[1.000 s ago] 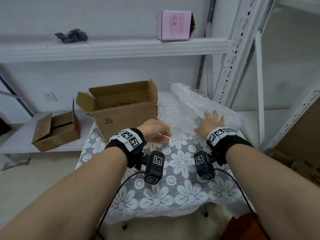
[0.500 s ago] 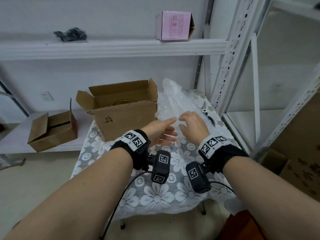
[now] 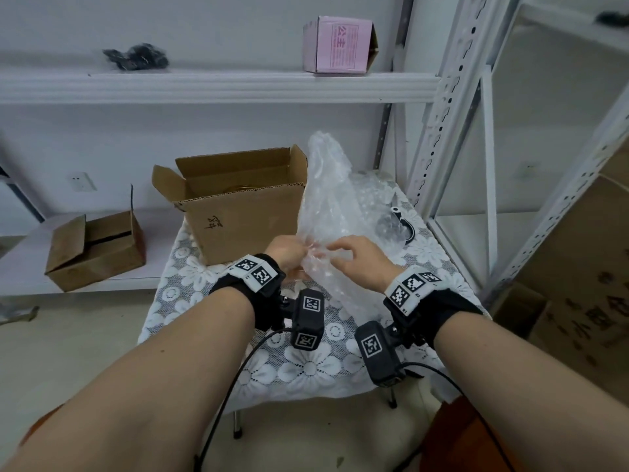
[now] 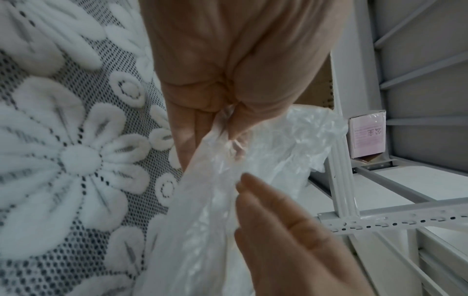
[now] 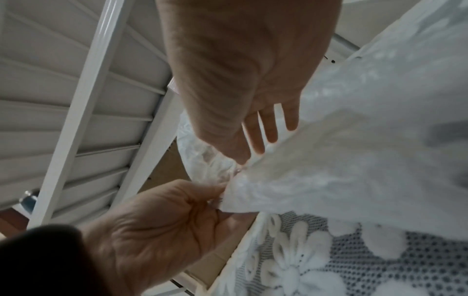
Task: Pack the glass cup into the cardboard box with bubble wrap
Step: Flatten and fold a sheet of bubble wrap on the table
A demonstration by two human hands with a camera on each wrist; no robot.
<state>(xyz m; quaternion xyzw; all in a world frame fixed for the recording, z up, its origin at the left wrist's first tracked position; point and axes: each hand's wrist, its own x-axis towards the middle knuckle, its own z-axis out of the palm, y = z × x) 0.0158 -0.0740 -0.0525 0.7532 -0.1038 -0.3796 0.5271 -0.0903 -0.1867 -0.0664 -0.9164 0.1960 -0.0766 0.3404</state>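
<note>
Both hands are on the bubble wrap (image 3: 332, 212), just in front of the open cardboard box (image 3: 245, 212) on the counter (image 3: 306, 369), which has a white floral lace cover. Left hand (image 3: 289, 255): grip narrow, thumb and fingers pinching the sheet's near edge; the left wrist view shows the plastic gathered between the fingertips (image 4: 235, 128). Right hand (image 3: 360, 264): thumb and forefinger pinch the same edge just beside the left hand, other fingers (image 5: 268, 128) straight and spread. The sheet is lifted, its top rising above the box's right wall, the rest trailing on the counter to the right. Glass cup: only a faint curved rim (image 3: 238, 189) visible inside the box, can't confirm more. A dark object (image 3: 398, 226) lies partly under the wrap at the right. Off the counter: small brown carton (image 3: 95, 250) on the low shelf at left, pink box (image 3: 340, 44) on the upper shelf.
</note>
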